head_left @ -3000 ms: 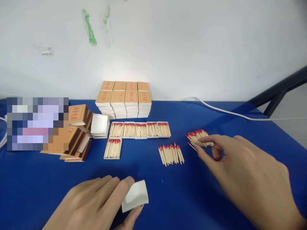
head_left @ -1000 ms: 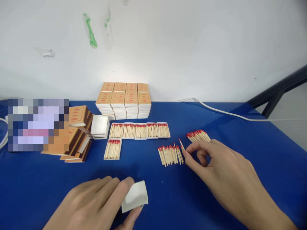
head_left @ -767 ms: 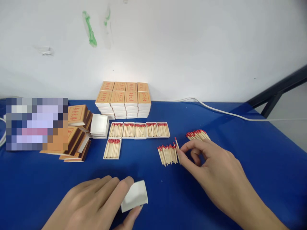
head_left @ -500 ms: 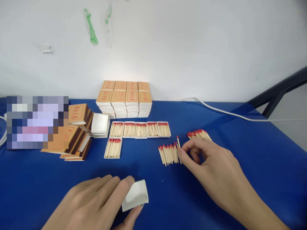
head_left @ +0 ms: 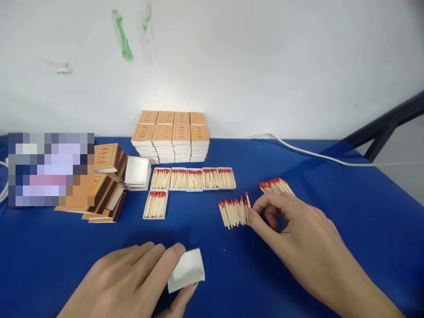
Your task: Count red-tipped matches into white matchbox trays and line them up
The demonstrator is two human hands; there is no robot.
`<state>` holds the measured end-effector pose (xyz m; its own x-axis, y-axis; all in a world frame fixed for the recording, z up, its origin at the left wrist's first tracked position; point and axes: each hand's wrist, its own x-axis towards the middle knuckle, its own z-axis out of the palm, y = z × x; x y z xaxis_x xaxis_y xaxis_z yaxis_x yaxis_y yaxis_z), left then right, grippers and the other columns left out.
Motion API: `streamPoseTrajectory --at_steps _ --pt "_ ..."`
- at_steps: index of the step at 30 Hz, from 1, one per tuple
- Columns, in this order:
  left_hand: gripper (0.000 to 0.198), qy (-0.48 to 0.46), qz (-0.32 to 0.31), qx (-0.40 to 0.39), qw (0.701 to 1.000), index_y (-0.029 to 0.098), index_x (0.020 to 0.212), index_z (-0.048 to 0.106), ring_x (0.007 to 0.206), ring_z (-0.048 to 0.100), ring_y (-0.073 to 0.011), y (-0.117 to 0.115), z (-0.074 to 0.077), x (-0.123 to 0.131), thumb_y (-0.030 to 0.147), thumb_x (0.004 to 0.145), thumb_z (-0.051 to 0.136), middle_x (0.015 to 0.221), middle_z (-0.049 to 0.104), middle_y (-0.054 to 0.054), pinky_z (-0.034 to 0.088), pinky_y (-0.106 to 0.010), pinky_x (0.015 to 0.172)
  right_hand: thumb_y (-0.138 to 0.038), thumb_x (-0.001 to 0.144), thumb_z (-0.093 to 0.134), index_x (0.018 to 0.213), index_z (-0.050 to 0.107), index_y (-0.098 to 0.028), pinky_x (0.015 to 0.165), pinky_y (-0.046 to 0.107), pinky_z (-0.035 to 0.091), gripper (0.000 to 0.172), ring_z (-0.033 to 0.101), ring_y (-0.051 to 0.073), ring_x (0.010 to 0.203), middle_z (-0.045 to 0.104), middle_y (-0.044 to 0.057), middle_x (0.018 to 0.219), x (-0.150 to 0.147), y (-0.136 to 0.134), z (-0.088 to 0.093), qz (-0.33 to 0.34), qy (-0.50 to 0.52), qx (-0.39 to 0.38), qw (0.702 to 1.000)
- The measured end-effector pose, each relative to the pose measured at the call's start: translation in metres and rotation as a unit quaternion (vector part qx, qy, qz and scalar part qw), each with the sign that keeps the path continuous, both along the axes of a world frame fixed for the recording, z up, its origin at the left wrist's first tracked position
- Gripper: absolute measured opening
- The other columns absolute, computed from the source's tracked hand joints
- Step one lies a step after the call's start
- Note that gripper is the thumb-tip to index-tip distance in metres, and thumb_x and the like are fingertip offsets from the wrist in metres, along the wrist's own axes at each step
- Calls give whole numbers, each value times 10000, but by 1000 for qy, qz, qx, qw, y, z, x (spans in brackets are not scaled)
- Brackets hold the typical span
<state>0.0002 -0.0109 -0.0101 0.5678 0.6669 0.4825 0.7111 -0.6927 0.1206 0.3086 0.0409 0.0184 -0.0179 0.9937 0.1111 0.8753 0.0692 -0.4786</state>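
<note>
My left hand (head_left: 132, 282) lies on the blue table near the front edge, thumb and fingers closed on an empty white matchbox tray (head_left: 185, 270). My right hand (head_left: 298, 234) reaches to the middle of the table and pinches a single red-tipped match (head_left: 247, 200) at the right edge of a small pile of matches (head_left: 233, 212). A second pile of matches (head_left: 276, 186) lies just behind that hand.
A row of filled match trays (head_left: 194, 179) and one more filled match tray (head_left: 155, 204) lie mid-table. Stacked closed matchboxes (head_left: 172, 137) stand by the wall. Loose box sleeves (head_left: 106, 185) and empty trays (head_left: 137, 172) pile up left. A white cable (head_left: 314, 154) runs along the back right.
My right hand left the far pile and carried one match leftward, bringing it down against the right edge of the near pile. My left hand and its tray stayed put.
</note>
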Motion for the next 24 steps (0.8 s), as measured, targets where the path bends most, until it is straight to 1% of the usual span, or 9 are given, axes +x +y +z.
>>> streamPoseTrajectory --at_steps 3,6,10,12,14,17,20,24 --pt "208 2 0 -7 1000 186 1261 682 668 848 -257 0 1 0 331 1249 534 857 852 -35 619 -434 566 -508 984 627 716 673 -299 483 316 386 343 541 157 486 591 -47 587 -1 -1 1 9 -3 5 1000" --pt "190 -2 1 -11 1000 189 1264 679 679 852 -257 1 2 1 319 1244 543 864 854 -40 599 -423 543 -482 983 630 707 651 -295 479 316 375 334 541 157 485 595 -45 590 -2 -1 1 18 -15 10 1000" --pt "187 0 -2 -7 1000 196 1242 672 656 844 -250 3 3 2 315 1247 529 840 846 -29 603 -423 542 -504 1010 615 671 621 -290 497 324 383 400 571 172 522 613 -28 607 0 -2 1 23 -31 14 999" --pt "201 4 0 -5 1000 190 1257 678 664 848 -253 4 3 3 326 1249 531 852 850 -34 614 -429 549 -543 1022 611 677 641 -291 507 329 387 428 590 185 545 633 -17 628 3 -1 1 14 -36 21 999" --pt "204 5 2 -5 1000 187 1263 680 668 849 -257 4 3 2 330 1248 535 855 850 -37 613 -432 544 -580 1013 615 716 691 -299 519 332 393 416 615 204 570 658 -9 653 6 1 1 -7 -46 38 998" --pt "207 3 0 -11 1000 185 1257 680 652 839 -249 3 3 1 329 1250 532 838 838 -25 629 -437 563 -627 988 609 767 736 -312 526 333 381 405 627 234 592 650 -1 646 10 5 1 -41 -72 57 995" --pt "206 2 2 -9 1000 183 1268 684 660 843 -249 2 2 1 325 1248 535 847 841 -25 633 -437 568 -661 982 583 765 737 -317 523 327 349 435 636 253 618 642 9 635 11 7 0 -50 -89 45 994" --pt "227 7 0 -1 1000 180 1277 687 655 845 -246 1 0 1 345 1251 533 845 844 -23 645 -434 573 -669 976 576 770 740 -317 516 320 342 439 652 255 636 658 18 654 9 7 -3 -47 -92 26 994"
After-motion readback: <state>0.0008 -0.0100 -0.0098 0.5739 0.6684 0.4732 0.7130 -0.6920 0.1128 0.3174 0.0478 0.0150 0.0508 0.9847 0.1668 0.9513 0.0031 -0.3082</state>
